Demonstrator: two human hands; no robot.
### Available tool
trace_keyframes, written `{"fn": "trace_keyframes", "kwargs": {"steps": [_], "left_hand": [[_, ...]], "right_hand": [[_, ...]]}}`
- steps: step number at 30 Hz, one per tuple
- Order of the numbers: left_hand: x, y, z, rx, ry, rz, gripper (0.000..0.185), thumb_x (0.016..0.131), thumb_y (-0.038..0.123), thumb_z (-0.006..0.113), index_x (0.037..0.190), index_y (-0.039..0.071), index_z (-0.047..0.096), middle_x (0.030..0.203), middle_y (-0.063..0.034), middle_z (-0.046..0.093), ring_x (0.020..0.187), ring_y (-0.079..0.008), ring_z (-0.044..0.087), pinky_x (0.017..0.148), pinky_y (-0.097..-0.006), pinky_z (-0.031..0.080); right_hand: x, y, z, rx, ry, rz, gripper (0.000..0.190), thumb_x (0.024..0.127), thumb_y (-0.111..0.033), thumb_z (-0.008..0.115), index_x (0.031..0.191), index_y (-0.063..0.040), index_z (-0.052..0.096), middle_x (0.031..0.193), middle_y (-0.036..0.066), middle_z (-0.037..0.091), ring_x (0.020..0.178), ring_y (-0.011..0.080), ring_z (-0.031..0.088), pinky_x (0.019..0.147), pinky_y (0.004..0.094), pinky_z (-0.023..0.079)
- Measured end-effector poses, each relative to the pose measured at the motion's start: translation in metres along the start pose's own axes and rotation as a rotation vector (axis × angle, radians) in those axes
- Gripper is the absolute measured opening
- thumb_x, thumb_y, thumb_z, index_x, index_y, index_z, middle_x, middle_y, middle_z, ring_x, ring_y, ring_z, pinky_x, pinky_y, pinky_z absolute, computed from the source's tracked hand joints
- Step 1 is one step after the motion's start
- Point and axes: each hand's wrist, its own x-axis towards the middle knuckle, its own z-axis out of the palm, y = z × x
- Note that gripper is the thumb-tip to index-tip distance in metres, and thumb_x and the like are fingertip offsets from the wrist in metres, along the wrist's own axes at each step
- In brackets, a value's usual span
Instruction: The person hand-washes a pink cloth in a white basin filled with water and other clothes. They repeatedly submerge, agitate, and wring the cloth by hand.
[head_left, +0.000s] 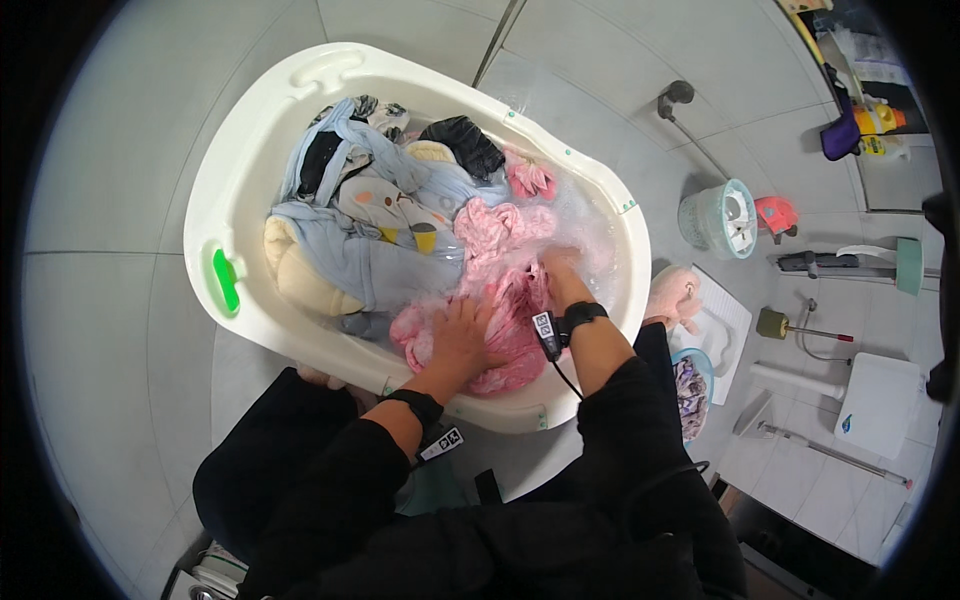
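A white plastic bathtub (247, 330) holds soapy water and wet clothes. My left hand (466, 337) lies on a wet pink garment (517, 360) near the tub's near rim, its fingers spread over the cloth. My right hand (561, 266) is partly under suds at the garment's right side; its fingers are hidden, so its grip cannot be told. Left of the pink cloth lies light blue clothing (375, 259) with cream lining and a cartoon face. A black garment (465, 146) and a pink fabric flower (531, 178) lie farther back in the tub.
To the right of the tub stand a pale blue waste bin (701, 217), a pink plush toy (673, 294), a squat toilet (724, 337) and a blue basin (705, 364) of patterned cloth. A shower head (677, 93) lies on the tiles. Bottles (877, 118) stand at the upper right.
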Motion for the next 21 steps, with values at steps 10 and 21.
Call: {"fn": "trace_keyframes", "kwargs": {"steps": [10, 21], "left_hand": [[-0.016, -0.016, 0.002, -0.074, -0.066, -0.075, 0.060, 0.074, 0.035, 0.076, 0.121, 0.002, 0.057, 0.114, -0.0144, 0.065, 0.112, -0.0327, 0.059, 0.090, -0.0452, 0.052], [0.021, -0.025, 0.005, -0.124, -0.075, -0.157, 0.038, 0.082, 0.026, 0.069, 0.115, 0.007, 0.063, 0.100, -0.0191, 0.070, 0.099, -0.0398, 0.066, 0.079, -0.0519, 0.053]], "right_hand": [[-0.211, 0.083, -0.044, -0.665, -0.164, -0.580, 0.074, 0.084, -0.048, 0.075, 0.134, 0.002, 0.054, 0.115, 0.019, 0.069, 0.107, 0.0308, 0.066, 0.093, 0.0423, 0.051], [-0.140, 0.055, 0.074, -0.990, 0.488, -0.441, 0.072, 0.085, -0.048, 0.065, 0.133, 0.001, 0.050, 0.108, 0.029, 0.067, 0.104, 0.0456, 0.064, 0.090, 0.0567, 0.047]]}}
